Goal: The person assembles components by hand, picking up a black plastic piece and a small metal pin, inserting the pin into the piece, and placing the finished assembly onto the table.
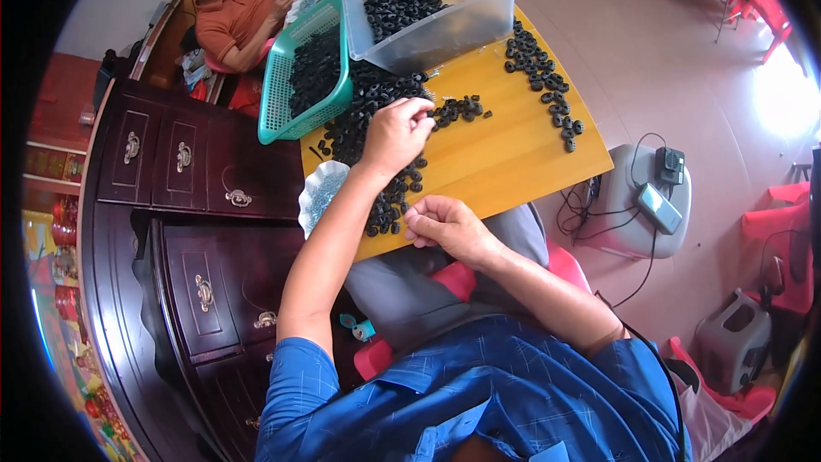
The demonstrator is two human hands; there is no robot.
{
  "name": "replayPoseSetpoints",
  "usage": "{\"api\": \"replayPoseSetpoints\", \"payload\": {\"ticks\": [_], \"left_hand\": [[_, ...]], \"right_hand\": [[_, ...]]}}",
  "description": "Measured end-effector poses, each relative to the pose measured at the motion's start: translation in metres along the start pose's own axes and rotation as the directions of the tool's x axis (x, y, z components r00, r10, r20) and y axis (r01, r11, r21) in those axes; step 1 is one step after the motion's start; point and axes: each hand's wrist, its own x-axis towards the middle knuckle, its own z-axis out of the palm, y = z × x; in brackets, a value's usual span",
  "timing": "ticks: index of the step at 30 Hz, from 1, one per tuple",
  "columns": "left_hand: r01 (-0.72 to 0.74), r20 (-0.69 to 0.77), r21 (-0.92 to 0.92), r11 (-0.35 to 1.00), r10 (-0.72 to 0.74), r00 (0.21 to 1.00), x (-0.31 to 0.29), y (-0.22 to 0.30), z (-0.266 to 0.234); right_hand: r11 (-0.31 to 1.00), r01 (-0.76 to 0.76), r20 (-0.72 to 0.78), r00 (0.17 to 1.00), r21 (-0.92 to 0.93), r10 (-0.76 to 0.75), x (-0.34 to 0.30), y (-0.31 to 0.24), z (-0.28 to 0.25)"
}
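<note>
Over the yellow wooden table (505,162), my left hand (395,139) reaches among a heap of small black plastic parts (363,90). Its fingers are closed in a pinch, and whatever is between them is hidden. My right hand (451,227) is at the table's near edge, beside more black round parts (389,210). Thumb and fingertips are pressed together there; anything held is too small to make out. By my left forearm, a white scalloped dish (310,178) holds tiny clear bluish pieces. A row of black ribbed parts (547,85) lies along the table's right side.
A green basket (342,107) of black parts and a clear plastic bin (428,30) stand at the far side. Dark wooden drawers (184,150) border the left. Another person (235,17) sits at the far left. A grey stool (633,231) carries cabled devices at right.
</note>
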Motion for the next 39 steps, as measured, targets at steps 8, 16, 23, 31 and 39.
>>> {"api": "replayPoseSetpoints", "payload": {"ticks": [8, 16, 23, 31, 39], "left_hand": [[-0.191, 0.095, 0.229, 0.955, 0.173, 0.98, 0.025, 0.013, 0.046], [-0.265, 0.098, 0.281, 0.922, 0.247, 0.964, 0.017, 0.008, 0.049], [-0.077, 0.089, -0.062, 0.995, 0.082, 0.993, -0.01, 0.023, 0.013], [-0.041, 0.235, -0.261, 0.964, 0.104, 0.966, -0.042, 0.054, -0.011], [0.081, 0.299, -0.41, 0.909, 0.05, 0.953, 0.007, 0.034, 0.0]], "right_hand": [[0.997, 0.061, -0.034, 0.998, 0.045, -0.059, 0.003, 0.001, -0.005], [0.992, 0.104, -0.093, 0.991, 0.064, -0.098, 0.004, -0.003, -0.004], [0.914, 0.088, -0.231, 0.973, 0.397, 0.006, 0.003, -0.01, -0.012], [0.79, 0.218, -0.321, 0.947, 0.574, -0.028, 0.006, -0.013, -0.019], [0.805, 0.192, -0.367, 0.93, 0.561, 0.034, 0.006, -0.015, -0.02]]}}
